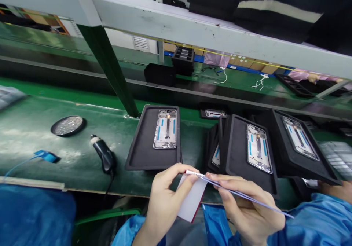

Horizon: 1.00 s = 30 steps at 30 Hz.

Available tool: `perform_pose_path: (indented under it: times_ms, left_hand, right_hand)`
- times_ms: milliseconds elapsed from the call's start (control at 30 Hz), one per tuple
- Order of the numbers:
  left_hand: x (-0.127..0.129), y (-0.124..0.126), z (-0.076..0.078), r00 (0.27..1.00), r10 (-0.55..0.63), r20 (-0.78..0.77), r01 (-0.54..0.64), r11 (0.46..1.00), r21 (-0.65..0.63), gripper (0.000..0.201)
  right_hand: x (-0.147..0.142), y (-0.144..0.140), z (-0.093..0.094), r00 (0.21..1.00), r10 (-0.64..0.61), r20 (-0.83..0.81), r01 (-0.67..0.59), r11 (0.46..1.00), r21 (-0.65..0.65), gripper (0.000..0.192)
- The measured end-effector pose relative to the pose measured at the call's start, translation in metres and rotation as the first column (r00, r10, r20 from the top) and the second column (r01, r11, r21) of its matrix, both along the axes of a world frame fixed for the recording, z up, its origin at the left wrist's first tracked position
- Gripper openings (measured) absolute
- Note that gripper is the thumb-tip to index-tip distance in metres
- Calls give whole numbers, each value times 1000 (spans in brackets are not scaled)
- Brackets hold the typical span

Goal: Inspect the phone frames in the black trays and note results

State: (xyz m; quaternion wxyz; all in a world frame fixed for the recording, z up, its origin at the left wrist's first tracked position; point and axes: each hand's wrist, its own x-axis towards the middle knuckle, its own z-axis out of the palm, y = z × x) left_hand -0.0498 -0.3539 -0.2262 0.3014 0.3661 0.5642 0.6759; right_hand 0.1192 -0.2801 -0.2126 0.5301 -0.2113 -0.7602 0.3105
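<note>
My left hand [167, 194] pinches a small white sheet with a dark red edge [191, 204] between thumb and fingers. Thin bluish-edged sheets [257, 201], seen almost edge-on, are held between the thumb and fingers of my right hand [249, 204]. Both sets meet at a white, ridged upper edge between my fingertips; whether they are one booklet cannot be told. Just beyond my hands, a black tray [140, 143] carries a phone frame [165, 130] with blue strips. Another phone frame [259, 149] lies on a black tray [235, 143] to the right.
A corded dark hand tool [103, 153], a round dish of small shiny bits [68, 125] and a blue clip on a wire [48, 156] lie left. A green post [110, 70] rises behind. At right, another person's hand [337, 191] is by a tilted tray [327, 169].
</note>
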Motion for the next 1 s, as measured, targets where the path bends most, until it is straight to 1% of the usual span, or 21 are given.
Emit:
perform_pose_path:
  times_ms: [100,167,233,267,333,400,500,567,633,833,1000]
  left_hand:
    - [-3,-3,-3,1000,11,-15,-11,1000,-3,13]
    - [-10,-9,-4,998,29,-56,-30,999,-15,14]
    - [-23,-17,-5,990,60,-127,-65,997,-35,15]
    - [-31,-21,-6,982,82,-170,-91,995,-47,16]
    - [-49,-29,-8,957,128,-260,-150,987,-65,17]
    - [-64,-33,-11,927,162,-339,-201,976,-81,17]
    - [-77,-32,-18,904,130,-407,-198,971,-131,18]
    - [-80,-28,-22,907,91,-412,-178,968,-177,20]
    - [-81,-26,-24,910,72,-408,-168,964,-205,22]
    - [-82,-26,-22,913,55,-405,-156,963,-220,22]
    - [-84,-27,-24,906,61,-418,-154,969,-193,22]
  right_hand:
    - [-5,-2,0,999,10,-31,-12,999,-53,31]
    - [-12,-4,1,997,-7,-72,-5,987,-163,19]
    - [-24,-2,3,994,-54,-91,24,954,-298,7]
    - [-32,1,3,994,-76,-84,41,932,-360,8]
    - [-51,12,2,995,-88,-44,59,892,-449,17]
    - [-72,25,-2,999,-50,14,50,866,-498,30]
    - [-97,44,-10,994,47,101,16,836,-549,44]
    - [-105,52,-13,985,107,136,-7,811,-584,48]
    - [-107,56,-15,978,137,156,-15,796,-605,49]
    - [-105,59,-13,972,123,201,28,788,-615,52]
    - [-106,60,-12,969,123,212,35,787,-616,55]
